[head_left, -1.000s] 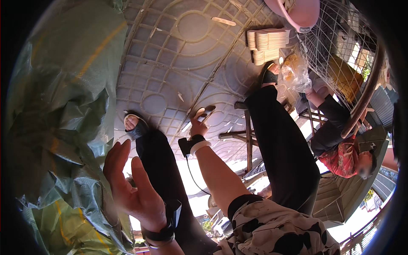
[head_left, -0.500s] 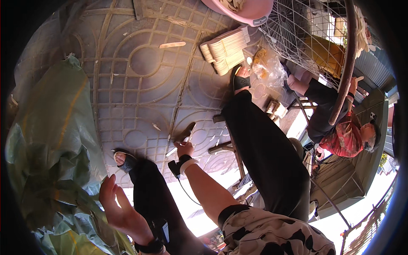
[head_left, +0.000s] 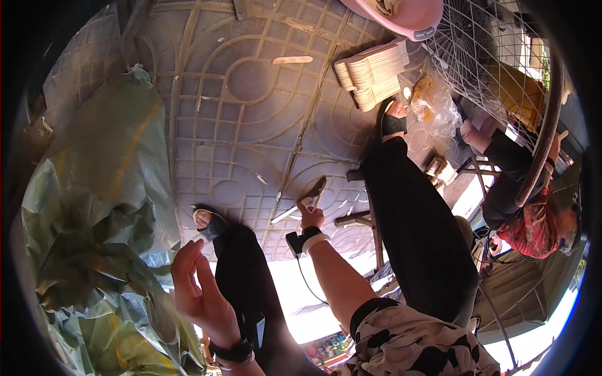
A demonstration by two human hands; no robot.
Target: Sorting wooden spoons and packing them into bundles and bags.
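A person's left hand (head_left: 202,299) hangs empty beside a creased, glossy green sack (head_left: 116,147), fingers loosely curved and a gap showing at the thumb, while the right hand (head_left: 312,218) pinches a slim stick (head_left: 318,199), seen nearly edge-on above paving (head_left: 251,81) moulded in grids and circles. A second earlier the stick showed a broader, pale face and the sack's gathered top, now visible, was out of view. Flat, round-ended wooden pieces sit in a tight ribbed stack (head_left: 373,74) near a smooth pink basin (head_left: 411,24).
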